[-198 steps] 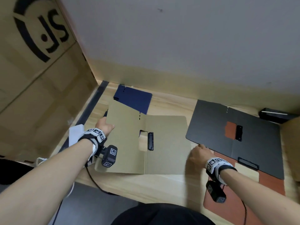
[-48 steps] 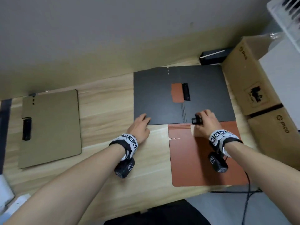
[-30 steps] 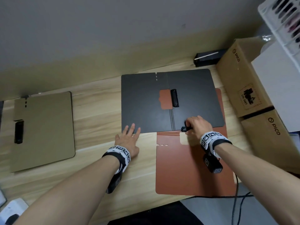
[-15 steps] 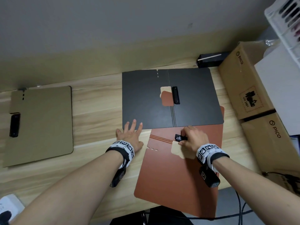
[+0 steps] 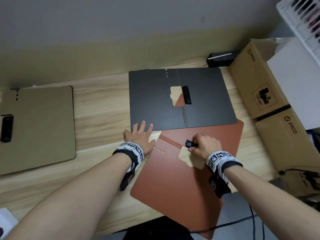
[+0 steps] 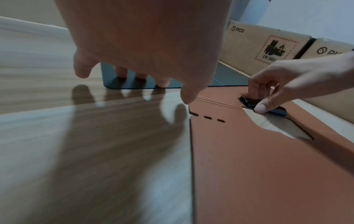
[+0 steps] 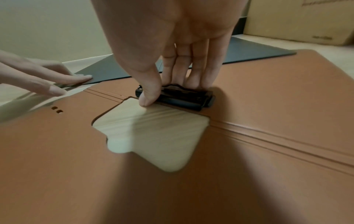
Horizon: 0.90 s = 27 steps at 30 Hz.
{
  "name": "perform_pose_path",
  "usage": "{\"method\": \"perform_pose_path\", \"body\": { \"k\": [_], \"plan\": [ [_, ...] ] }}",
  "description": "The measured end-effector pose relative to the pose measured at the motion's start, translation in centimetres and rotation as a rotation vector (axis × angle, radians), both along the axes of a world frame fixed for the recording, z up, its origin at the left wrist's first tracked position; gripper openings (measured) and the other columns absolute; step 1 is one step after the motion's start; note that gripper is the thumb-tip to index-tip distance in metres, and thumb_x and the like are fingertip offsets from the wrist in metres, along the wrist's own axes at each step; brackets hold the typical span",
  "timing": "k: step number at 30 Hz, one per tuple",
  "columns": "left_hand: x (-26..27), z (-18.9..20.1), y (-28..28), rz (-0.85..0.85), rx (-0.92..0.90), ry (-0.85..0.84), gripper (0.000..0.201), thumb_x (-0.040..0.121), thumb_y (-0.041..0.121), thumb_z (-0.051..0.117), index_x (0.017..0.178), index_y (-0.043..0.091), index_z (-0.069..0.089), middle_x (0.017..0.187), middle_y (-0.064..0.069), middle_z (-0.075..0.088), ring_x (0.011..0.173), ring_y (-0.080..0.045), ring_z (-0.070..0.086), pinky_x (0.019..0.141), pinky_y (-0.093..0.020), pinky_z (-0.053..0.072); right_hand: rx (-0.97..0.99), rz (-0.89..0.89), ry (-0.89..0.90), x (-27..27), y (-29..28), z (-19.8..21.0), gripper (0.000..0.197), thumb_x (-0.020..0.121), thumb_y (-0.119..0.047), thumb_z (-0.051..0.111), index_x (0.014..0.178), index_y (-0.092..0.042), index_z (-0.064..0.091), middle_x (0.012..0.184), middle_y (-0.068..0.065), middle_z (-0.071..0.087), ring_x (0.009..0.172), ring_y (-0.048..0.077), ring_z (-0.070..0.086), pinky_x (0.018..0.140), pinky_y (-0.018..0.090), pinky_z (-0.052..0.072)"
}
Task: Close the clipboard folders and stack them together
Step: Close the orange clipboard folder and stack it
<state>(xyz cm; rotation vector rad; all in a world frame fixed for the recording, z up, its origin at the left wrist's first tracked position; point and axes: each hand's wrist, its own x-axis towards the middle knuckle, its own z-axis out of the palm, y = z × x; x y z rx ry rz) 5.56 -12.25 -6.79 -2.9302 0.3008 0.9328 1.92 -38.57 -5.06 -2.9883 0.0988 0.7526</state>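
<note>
A rust-brown clipboard folder (image 5: 181,179) lies open and skewed on the wooden table (image 5: 103,110), its far edge tucked under an open black folder (image 5: 155,101). My right hand (image 5: 199,144) pinches the brown folder's black clip (image 5: 189,144); in the right wrist view the thumb and fingers (image 7: 191,75) close around the clip (image 7: 184,97). My left hand (image 5: 140,135) lies flat, fingertips pressing the black folder's near left corner (image 6: 122,84). A closed tan folder (image 5: 38,127) with its own clip (image 5: 7,129) lies at the far left.
Two PICO cardboard boxes (image 5: 259,87) stand along the right side. A small black box (image 5: 221,58) sits by the back wall and a white rack (image 5: 303,23) is at the top right. The brown folder overhangs the table's front edge above a cable (image 5: 251,219).
The brown folder has slid toward me and turned clockwise out from under the black one, pulled by my right hand on its clip. My left hand has stayed on the black folder's corner.
</note>
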Motion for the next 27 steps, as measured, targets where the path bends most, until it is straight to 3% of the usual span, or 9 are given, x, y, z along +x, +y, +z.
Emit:
{"method": "perform_pose_path", "body": {
  "k": [6, 14, 20, 22, 24, 27],
  "plan": [
    [0.1, 0.2, 0.3, 0.009, -0.023, -0.002, 0.067, 0.092, 0.058, 0.015, 0.155, 0.037, 0.005, 0.165, 0.003, 0.005, 0.146, -0.030, 0.013, 0.108, -0.060, 0.023, 0.001, -0.147, 0.028, -2.3, 2.8, -0.6, 0.047, 0.080, -0.061, 0.061, 0.107, -0.023, 0.056, 0.108, 0.005, 0.066, 0.097, 0.030, 0.064, 0.076, 0.035, 0.047],
    [0.0, 0.2, 1.5, 0.006, -0.039, -0.017, 0.068, 0.091, 0.056, 0.017, 0.155, 0.037, 0.004, 0.166, 0.001, 0.005, 0.147, -0.031, 0.013, 0.110, -0.059, 0.021, 0.045, -0.121, 0.076, -3.8, 6.6, -0.9, 0.047, 0.085, -0.060, 0.055, 0.109, -0.019, 0.050, 0.106, 0.007, 0.068, 0.096, 0.032, 0.064, 0.078, 0.037, 0.048],
    [-0.2, 0.2, 3.5, 0.038, -0.165, -0.004, 0.069, 0.091, 0.048, 0.036, 0.156, 0.034, 0.015, 0.167, 0.002, 0.004, 0.152, -0.026, 0.006, 0.120, -0.051, 0.008, 0.092, -0.113, 0.097, -3.5, 7.9, -1.2, 0.048, 0.085, -0.057, 0.057, 0.112, -0.018, 0.050, 0.109, 0.009, 0.068, 0.098, 0.034, 0.064, 0.077, 0.038, 0.048],
    [-1.9, 0.7, 5.1, 0.065, -0.279, -0.081, 0.067, 0.089, 0.036, 0.046, 0.153, 0.027, 0.029, 0.163, -0.001, 0.021, 0.149, -0.024, 0.019, 0.120, -0.047, 0.013, 0.102, -0.112, 0.104, -3.3, 8.0, -1.3, 0.048, 0.085, -0.056, 0.057, 0.111, -0.016, 0.049, 0.110, 0.010, 0.067, 0.099, 0.034, 0.064, 0.074, 0.037, 0.046],
    [-4.3, 1.2, 7.1, 0.147, -0.390, -0.200, 0.060, 0.086, 0.024, 0.050, 0.145, 0.019, 0.043, 0.149, -0.005, 0.043, 0.138, -0.026, 0.037, 0.115, -0.041, 0.028, 0.103, -0.104, 0.110, -3.1, 8.2, -1.2, 0.049, 0.085, -0.057, 0.057, 0.110, -0.016, 0.049, 0.110, 0.010, 0.067, 0.100, 0.035, 0.064, 0.075, 0.037, 0.046],
    [-8.0, 1.9, 9.6, 0.438, -0.376, -0.274, 0.051, 0.087, 0.020, 0.053, 0.138, 0.013, 0.049, 0.134, -0.007, 0.050, 0.124, -0.028, 0.046, 0.100, -0.039, 0.044, 0.118, -0.088, 0.118, -2.8, 8.4, -0.9, 0.051, 0.084, -0.058, 0.059, 0.111, -0.016, 0.050, 0.112, 0.011, 0.067, 0.103, 0.035, 0.063, 0.081, 0.038, 0.048]
  ]
}}
